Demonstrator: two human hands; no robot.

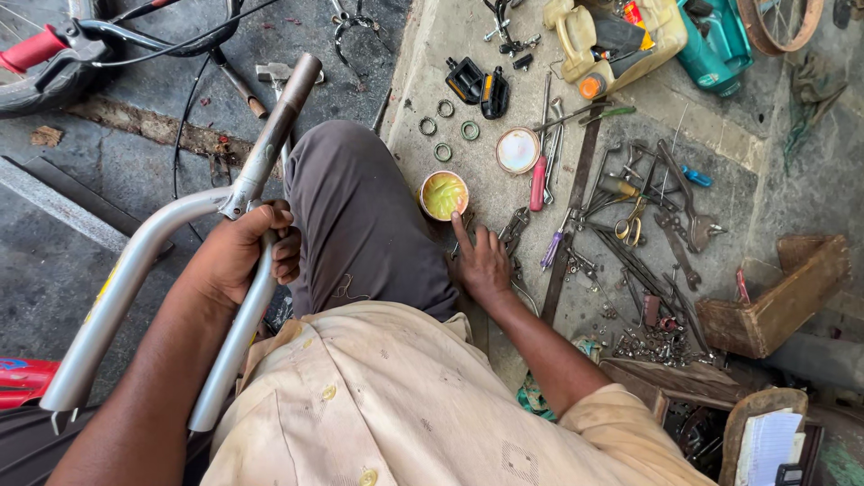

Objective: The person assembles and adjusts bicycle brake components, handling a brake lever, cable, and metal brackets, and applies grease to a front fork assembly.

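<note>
- head view: the left hand (pixel 241 255) is closed around the grey bicycle fork (pixel 171 270), fingers wrapped over the point where its two legs meet the steerer tube; the tube runs up and away from the hand, the legs run down past the wrist.
- the fork lies to the left of the open grease tin (pixel 444 194), across the person's bent knee in dark trousers (pixel 360 216).
- the right hand (pixel 481 263) rests on the concrete floor (pixel 468 54) just below the grease tin, fingers spread and loose, index finger pointing up toward the tin; it grips nothing.
- the tin's round lid (pixel 517 150) lies just up and right of the tin, apart from it.
- small rings (pixel 445 130) lie above the tin; two black pedals (pixel 479 86) lie further up.
- a red-handled screwdriver (pixel 538 183) lies right of the tin, beside the lid.
- scissors (pixel 630 225), spanners and pliers are scattered well right of the tin.
- a wooden box (pixel 774 301) sits far right of it.
- a red handlebar grip (pixel 31 49) shows far up-left of the tin.
</note>
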